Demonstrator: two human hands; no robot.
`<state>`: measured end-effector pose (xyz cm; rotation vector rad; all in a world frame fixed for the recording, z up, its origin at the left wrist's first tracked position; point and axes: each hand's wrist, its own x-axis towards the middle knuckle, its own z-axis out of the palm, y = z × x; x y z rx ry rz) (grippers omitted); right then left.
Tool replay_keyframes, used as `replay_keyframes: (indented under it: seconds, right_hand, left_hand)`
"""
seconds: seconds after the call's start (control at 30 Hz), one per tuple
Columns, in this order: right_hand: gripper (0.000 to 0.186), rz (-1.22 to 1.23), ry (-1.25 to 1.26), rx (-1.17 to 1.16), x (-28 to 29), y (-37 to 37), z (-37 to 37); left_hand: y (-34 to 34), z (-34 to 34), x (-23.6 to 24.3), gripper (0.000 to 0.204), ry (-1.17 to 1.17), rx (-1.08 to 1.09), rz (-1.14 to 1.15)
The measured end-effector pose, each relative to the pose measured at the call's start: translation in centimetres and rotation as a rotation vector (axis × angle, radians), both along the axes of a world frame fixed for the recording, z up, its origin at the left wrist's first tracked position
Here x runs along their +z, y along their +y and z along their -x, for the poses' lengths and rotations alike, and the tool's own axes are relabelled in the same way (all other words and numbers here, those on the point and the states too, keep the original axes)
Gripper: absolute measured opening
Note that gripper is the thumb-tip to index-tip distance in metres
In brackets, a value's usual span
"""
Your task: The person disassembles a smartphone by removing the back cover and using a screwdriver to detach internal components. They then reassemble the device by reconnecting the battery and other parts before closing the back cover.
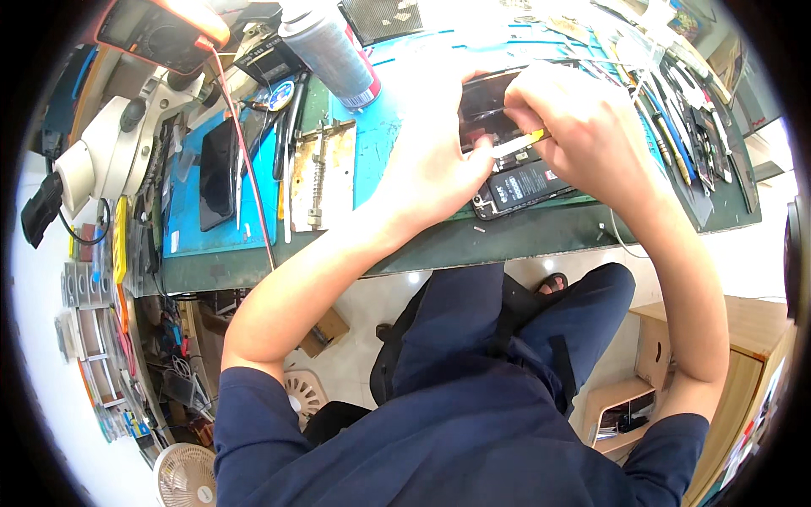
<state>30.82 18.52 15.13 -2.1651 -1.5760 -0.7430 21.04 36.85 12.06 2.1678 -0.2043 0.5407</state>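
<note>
An opened smartphone lies at the bench's front edge, its black battery (528,186) showing in the lower housing. Above it a dark, glossy phone screen (488,103) is raised at an angle. My left hand (435,160) is closed around the screen's left side, its thumb on the front. My right hand (587,127) is closed, pinching a slim white strip-like tool with a yellow part (517,145). The tool's white end lies against my left thumb, over the housing. The right fingertips and the tool's far end are partly hidden.
Left of my hands are a spray can (329,55), a metal clamp fixture (319,173), a dark phone (219,173) and a white microscope arm (110,152). An orange multimeter (156,34) stands beyond. Several screwdrivers and tweezers (672,127) lie on the right.
</note>
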Motion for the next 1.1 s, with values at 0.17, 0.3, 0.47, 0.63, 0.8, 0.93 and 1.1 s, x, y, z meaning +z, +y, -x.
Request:
replay_keyframes:
  seconds: [0.17, 0.3, 0.47, 0.63, 0.8, 0.93, 1.1]
  right_hand:
    - [0.019, -0.005, 0.036, 0.001, -0.2, 0.1, 0.0]
    - [0.010, -0.041, 0.082, -0.022, -0.3, 0.3, 0.2]
    - [0.008, -0.061, 0.148, -0.044, -0.1, 0.3, 0.2]
    - [0.008, -0.097, 0.192, -0.045, -0.1, 0.4, 0.5]
    - [0.009, -0.114, 0.294, -0.104, -0.2, 0.3, 0.9]
    - [0.010, -0.131, 0.368, -0.119, -0.1, 0.3, 1.1]
    - [0.010, -0.155, 0.417, -0.117, -0.2, 0.3, 1.3]
  left_hand:
    - [0.0, 0.0, 0.0, 0.064, 0.007, 0.036, -0.084]
    - [0.2, -0.1, -0.7, 0.065, 0.016, 0.027, -0.028]
    - [0.3, -0.2, -0.4, 0.066, -0.006, 0.029, -0.081]
    - [0.1, -0.2, -0.4, 0.062, -0.026, 0.004, -0.020]
    - [0.0, 0.0, -0.2, 0.061, -0.002, 0.005, 0.003]
    - [-0.1, 0.2, 0.4, 0.055, 0.007, -0.010, 0.046]
    - [-0.1, 0.0, 0.3, 0.043, 0.059, 0.013, 0.113]
